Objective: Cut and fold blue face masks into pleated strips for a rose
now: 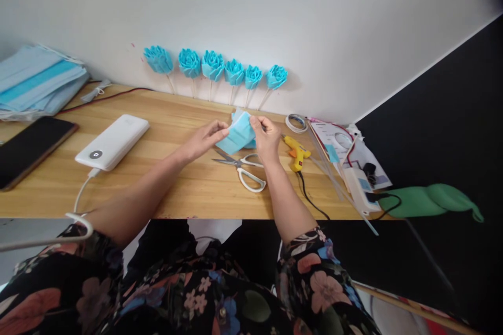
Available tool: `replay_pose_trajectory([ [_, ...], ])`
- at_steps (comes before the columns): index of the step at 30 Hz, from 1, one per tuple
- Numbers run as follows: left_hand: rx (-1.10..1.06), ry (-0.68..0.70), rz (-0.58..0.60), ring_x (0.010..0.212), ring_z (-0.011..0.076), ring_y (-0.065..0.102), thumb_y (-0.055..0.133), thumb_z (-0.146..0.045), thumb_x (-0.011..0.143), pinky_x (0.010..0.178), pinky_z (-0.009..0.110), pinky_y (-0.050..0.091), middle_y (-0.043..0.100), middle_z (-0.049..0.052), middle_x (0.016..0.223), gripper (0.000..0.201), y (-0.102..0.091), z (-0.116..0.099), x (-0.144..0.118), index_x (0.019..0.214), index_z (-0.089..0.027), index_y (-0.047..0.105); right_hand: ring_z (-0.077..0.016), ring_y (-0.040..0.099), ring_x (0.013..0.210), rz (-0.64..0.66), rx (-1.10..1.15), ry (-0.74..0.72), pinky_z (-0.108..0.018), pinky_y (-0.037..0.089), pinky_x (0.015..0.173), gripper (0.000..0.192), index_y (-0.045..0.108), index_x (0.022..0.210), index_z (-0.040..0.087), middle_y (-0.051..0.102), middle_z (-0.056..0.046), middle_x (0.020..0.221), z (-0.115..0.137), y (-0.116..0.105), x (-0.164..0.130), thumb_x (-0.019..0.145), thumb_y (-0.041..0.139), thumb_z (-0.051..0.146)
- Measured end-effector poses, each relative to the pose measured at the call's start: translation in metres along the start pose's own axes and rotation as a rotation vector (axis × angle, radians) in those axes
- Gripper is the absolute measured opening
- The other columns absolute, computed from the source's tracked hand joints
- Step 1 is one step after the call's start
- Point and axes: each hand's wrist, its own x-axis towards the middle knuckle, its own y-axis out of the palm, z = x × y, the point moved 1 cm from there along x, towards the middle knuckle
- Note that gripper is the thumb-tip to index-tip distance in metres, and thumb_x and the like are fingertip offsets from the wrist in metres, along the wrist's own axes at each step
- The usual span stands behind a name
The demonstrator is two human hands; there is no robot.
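Note:
Between my hands is a light blue piece of face mask fabric (237,136) with a pale edge. My right hand (267,135) pinches its upper right corner between thumb and fingers. My left hand (205,138) holds its left edge, with the thumb along the fabric and the fingers curled. More blue fabric lies partly hidden behind and under it. Just below, white-handled scissors (251,180) rest on the wooden table (188,188) with their blades slightly apart. To the right of my right hand lies a yellow glue gun (296,152).
Several blue fabric flowers (212,65) on thin sticks lean against the wall. On the left are stacked face masks (37,81), a black phone (33,149) and a white power bank (113,141) with a cable. Tape (296,123), papers and a power strip (359,188) occupy the right side.

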Motion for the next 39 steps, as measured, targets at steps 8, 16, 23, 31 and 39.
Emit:
replay_pose_trajectory([
  [8,-0.065,0.008,-0.027,0.085,0.0183,0.061,0.066,-0.060,0.080,0.076,0.027,0.048,0.069,0.006,0.091,0.050,0.004,0.003,0.000,0.094,-0.013,0.065,-0.0146,0.058,0.069,0.181,-0.107,-0.195,-0.029,0.047,0.073,0.029,0.071,0.072,0.021,0.068,-0.001,0.072,0.024,0.017,-0.022,0.090,0.062,0.042],
  [16,-0.072,-0.045,0.009,0.075,0.0169,0.059,0.067,-0.059,0.080,0.069,0.028,0.048,0.067,0.005,0.079,0.047,0.011,0.005,-0.003,0.085,-0.013,0.067,-0.0150,0.059,0.069,0.109,-0.114,-0.212,-0.029,0.048,0.073,0.031,0.071,0.072,0.021,0.067,-0.001,0.072,0.022,0.014,-0.020,0.091,0.061,0.044],
  [23,-0.082,-0.034,0.097,0.071,0.0160,0.059,0.068,-0.053,0.082,0.065,0.028,0.048,0.065,0.004,0.077,0.039,0.011,0.005,-0.003,0.080,-0.014,0.065,-0.0126,0.052,0.065,-0.088,-0.022,-0.043,-0.025,0.044,0.064,0.036,0.069,0.074,0.018,0.058,0.002,0.065,0.017,0.000,-0.006,0.087,0.062,0.051],
  [31,-0.076,-0.007,0.177,0.075,0.0172,0.063,0.065,-0.048,0.086,0.071,0.030,0.052,0.064,0.004,0.075,0.036,0.011,0.004,-0.003,0.073,-0.015,0.061,-0.0101,0.041,0.062,-0.167,0.003,-0.026,-0.023,0.037,0.059,0.040,0.065,0.071,0.017,0.045,0.004,0.062,0.004,-0.007,0.005,0.085,0.063,0.054],
  [39,0.038,-0.008,0.216,0.064,0.0135,0.056,0.062,-0.054,0.086,0.063,0.026,0.044,0.059,0.002,0.067,0.043,0.009,0.002,-0.004,0.067,-0.015,0.060,-0.0089,0.038,0.060,-0.143,0.009,-0.047,-0.023,0.035,0.058,0.040,0.062,0.070,0.017,0.042,0.004,0.062,0.000,-0.008,0.006,0.086,0.062,0.053],
])
